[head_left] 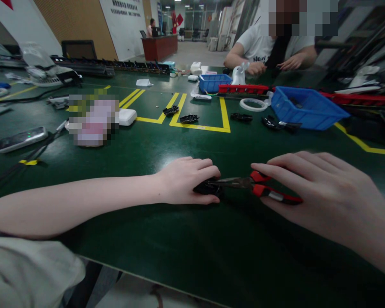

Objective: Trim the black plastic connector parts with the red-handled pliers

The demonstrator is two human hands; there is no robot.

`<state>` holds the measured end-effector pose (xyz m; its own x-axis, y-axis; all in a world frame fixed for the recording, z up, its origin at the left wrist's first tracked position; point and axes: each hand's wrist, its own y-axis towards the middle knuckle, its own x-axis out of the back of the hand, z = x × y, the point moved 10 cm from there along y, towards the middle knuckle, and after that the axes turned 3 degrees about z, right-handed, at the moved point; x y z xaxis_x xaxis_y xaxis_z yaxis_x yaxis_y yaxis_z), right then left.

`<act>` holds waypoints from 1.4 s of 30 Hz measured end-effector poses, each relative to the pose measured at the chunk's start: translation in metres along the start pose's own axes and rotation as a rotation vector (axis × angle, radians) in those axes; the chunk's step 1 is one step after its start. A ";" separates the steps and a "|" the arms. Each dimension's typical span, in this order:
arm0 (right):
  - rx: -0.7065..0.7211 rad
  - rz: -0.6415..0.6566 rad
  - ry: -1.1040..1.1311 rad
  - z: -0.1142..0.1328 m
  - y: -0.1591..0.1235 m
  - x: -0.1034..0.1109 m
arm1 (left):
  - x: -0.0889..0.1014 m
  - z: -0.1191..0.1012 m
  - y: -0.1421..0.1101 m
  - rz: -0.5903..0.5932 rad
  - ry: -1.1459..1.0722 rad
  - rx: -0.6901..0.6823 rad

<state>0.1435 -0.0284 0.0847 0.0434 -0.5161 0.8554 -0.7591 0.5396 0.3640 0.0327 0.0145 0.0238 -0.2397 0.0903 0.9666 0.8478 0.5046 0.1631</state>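
Observation:
My left hand (189, 179) is closed around a small black plastic part (208, 188) and holds it against the green tabletop. Most of that part is hidden under my fingers. In my right hand (324, 192) is a pair of needle-nose pliers (259, 185) with red and black handles. The pliers' long metal jaws point left and reach the black part at its right end. Whether the jaws grip it or only touch it, I cannot tell.
Similar black parts (189, 119) lie farther back, some by yellow tape lines. A blue bin (308, 107) and a tape roll (253, 105) stand at right. A white device (22, 139) and a blurred-out phone (94, 122) lie left. Across the table sits another person (256, 51).

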 end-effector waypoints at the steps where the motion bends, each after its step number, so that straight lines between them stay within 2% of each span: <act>1: -0.023 -0.004 0.012 -0.001 0.000 0.000 | 0.001 0.000 0.000 -0.008 -0.004 -0.006; 5: -0.073 -0.050 0.033 0.000 -0.002 0.005 | 0.006 0.001 -0.001 -0.040 -0.036 -0.022; 8: -0.049 -0.110 0.012 0.007 -0.004 0.011 | 0.024 -0.005 -0.002 -0.117 -0.114 -0.085; 11: -0.025 -0.162 -0.016 0.013 -0.005 0.016 | 0.047 -0.015 0.001 -0.151 -0.324 -0.120; 14: 0.014 -0.200 -0.069 0.020 -0.006 0.022 | 0.056 -0.024 0.015 -0.080 -0.570 -0.063; 18: 0.088 -0.264 -0.122 0.029 -0.009 0.032 | 0.044 -0.045 0.042 0.115 -0.784 -0.065; 20: 0.095 -0.294 -0.145 0.030 -0.010 0.035 | 0.036 -0.051 0.054 0.172 -0.845 -0.083; 24: 0.089 -0.300 -0.187 0.028 -0.012 0.033 | 0.027 -0.049 0.070 0.143 -0.872 -0.087; 29: 0.052 -0.252 -0.235 0.024 -0.009 0.023 | 0.021 -0.043 0.077 0.095 -0.860 -0.109; 35: 0.017 -0.216 -0.209 0.021 -0.005 0.017 | 0.024 -0.042 0.081 0.003 -0.862 -0.163; 40: -0.035 -0.153 -0.180 0.012 -0.004 0.015 | 0.027 -0.041 0.082 0.031 -0.911 -0.100; 42: -0.023 -0.170 -0.175 0.012 -0.005 0.017 | 0.028 -0.040 0.082 0.061 -0.930 -0.081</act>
<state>0.1403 -0.0482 0.0932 0.0543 -0.7073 0.7048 -0.7355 0.4491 0.5073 0.1150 0.0237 0.0721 -0.4459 0.7831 0.4335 0.8935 0.4179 0.1641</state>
